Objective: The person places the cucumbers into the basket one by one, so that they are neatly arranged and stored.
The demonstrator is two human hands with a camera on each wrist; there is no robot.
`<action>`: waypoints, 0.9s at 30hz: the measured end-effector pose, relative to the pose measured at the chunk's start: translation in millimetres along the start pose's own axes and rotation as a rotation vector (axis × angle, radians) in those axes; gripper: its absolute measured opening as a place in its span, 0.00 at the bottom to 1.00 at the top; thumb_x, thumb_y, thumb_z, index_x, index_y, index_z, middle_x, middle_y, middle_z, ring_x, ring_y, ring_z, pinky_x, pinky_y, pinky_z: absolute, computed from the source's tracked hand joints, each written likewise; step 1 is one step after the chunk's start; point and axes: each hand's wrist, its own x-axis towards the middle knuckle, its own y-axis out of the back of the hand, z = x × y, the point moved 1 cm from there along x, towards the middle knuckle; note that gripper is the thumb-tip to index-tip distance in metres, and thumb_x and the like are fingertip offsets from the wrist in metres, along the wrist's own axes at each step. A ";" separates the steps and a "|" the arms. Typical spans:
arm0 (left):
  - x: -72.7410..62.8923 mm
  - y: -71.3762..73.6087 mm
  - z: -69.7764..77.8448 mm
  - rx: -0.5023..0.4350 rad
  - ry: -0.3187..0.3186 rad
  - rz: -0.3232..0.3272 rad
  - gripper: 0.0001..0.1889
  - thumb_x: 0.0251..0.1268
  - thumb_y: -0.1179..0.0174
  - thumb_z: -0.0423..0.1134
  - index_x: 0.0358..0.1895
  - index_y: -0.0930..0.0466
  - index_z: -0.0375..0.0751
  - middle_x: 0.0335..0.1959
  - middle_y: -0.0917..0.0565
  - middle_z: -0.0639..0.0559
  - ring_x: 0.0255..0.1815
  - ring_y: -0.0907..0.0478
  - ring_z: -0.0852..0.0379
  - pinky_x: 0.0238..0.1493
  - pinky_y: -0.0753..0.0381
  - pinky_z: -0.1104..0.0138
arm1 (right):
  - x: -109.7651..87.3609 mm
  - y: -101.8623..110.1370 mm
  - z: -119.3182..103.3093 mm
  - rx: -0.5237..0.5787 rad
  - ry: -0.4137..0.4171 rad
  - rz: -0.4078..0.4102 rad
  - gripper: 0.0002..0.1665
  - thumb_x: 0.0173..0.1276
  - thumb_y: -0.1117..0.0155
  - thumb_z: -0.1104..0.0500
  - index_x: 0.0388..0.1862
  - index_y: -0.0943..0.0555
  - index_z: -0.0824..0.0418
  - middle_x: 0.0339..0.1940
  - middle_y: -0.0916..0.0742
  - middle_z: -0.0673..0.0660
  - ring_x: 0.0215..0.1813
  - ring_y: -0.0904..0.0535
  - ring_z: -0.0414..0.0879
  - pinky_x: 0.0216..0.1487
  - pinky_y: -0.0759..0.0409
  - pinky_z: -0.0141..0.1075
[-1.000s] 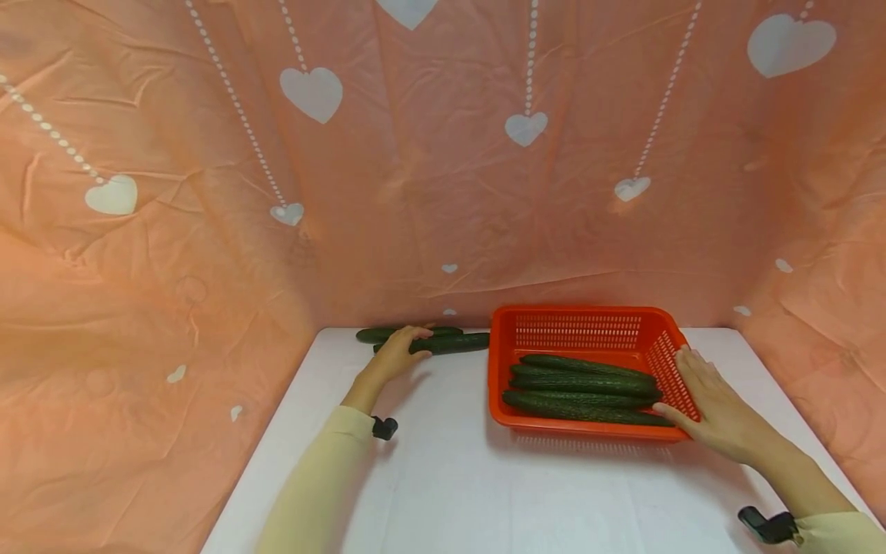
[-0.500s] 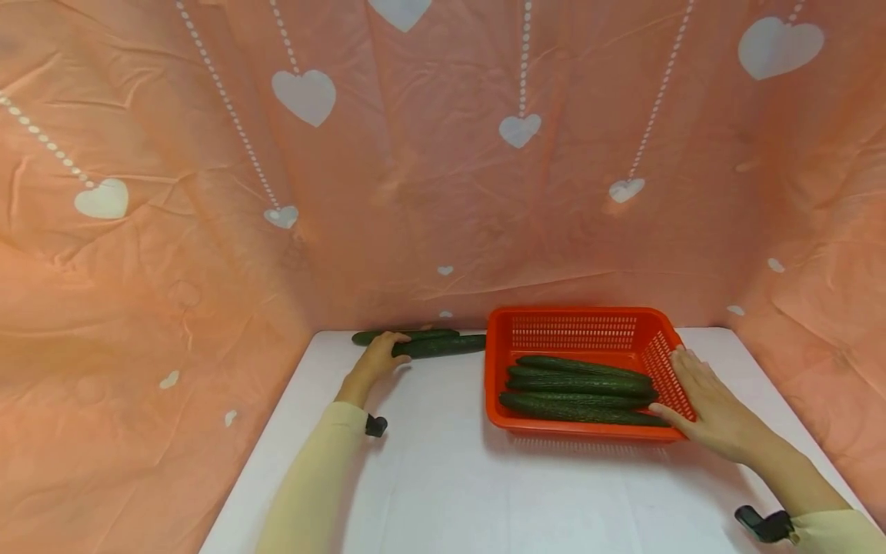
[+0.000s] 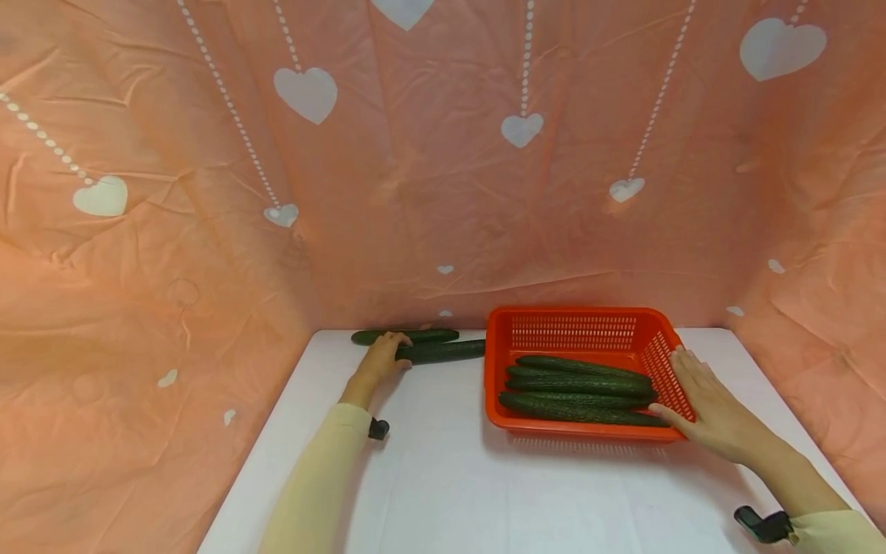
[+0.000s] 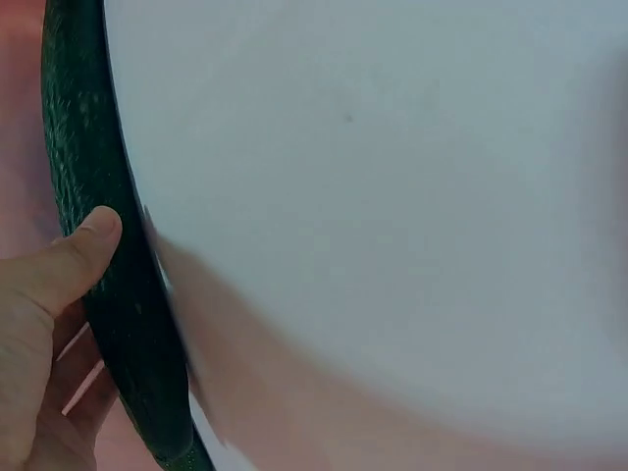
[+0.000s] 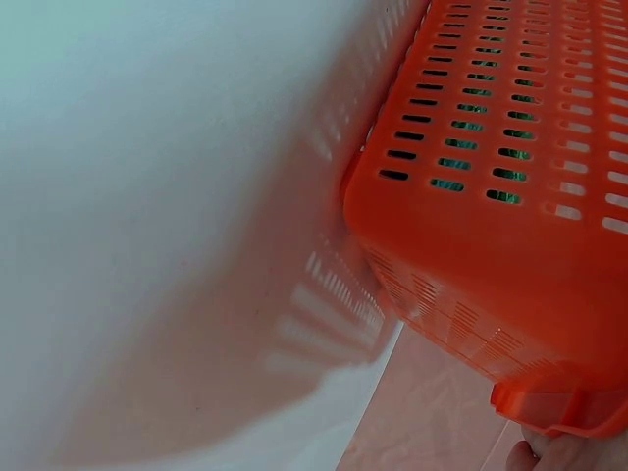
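On the left of the head view, my left hand (image 3: 379, 362) grips the near end of a dark green cucumber (image 3: 446, 352). The left wrist view shows the thumb on top of this cucumber (image 4: 83, 128) and fingers on its far side. Just behind lies a second cucumber (image 3: 434, 335) along the table's back edge. My right hand (image 3: 716, 406) rests with extended fingers against the right end of a red plastic basket (image 3: 581, 311), thumb near its front corner. Several cucumbers (image 3: 581, 382) lie side by side inside the basket. In the right wrist view the slotted basket wall (image 5: 442, 221) hides most of that hand.
A white table (image 3: 443, 477) carries everything. Orange cloth (image 3: 415, 192) with white hearts hangs behind and at both sides. The basket stands at the back right, its left end close to the tip of the held cucumber.
My left hand has moved left along the cucumber to its end and drawn it slightly nearer, opening a gap to the one behind. The right hand and basket stay put.
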 end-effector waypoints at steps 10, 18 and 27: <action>-3.8 -4.7 -4.8 -0.026 -0.050 -0.032 0.20 0.73 0.30 0.34 0.64 0.18 0.29 0.59 0.19 0.33 0.67 0.23 0.35 0.74 0.26 0.44 | 1.0 1.0 1.1 0.009 -0.012 -0.012 0.61 0.77 0.32 0.43 0.85 0.53 0.78 0.84 0.46 0.82 0.89 0.59 0.70 0.79 0.80 0.24; -16.7 -2.6 -3.5 -0.013 0.041 -0.021 0.21 0.82 0.40 0.36 0.71 0.23 0.31 0.70 0.26 0.30 0.76 0.31 0.32 0.74 0.27 0.39 | 0.8 0.0 1.4 0.014 -0.005 -0.010 0.61 0.77 0.32 0.43 0.85 0.53 0.79 0.84 0.45 0.82 0.89 0.59 0.70 0.80 0.80 0.25; -24.3 15.6 -4.6 -0.035 -0.010 0.088 0.21 0.82 0.40 0.34 0.69 0.25 0.26 0.67 0.25 0.27 0.73 0.30 0.29 0.73 0.29 0.37 | 0.4 2.0 1.3 0.023 -0.015 -0.026 0.62 0.77 0.33 0.42 0.86 0.55 0.77 0.85 0.48 0.81 0.90 0.64 0.66 0.79 0.81 0.25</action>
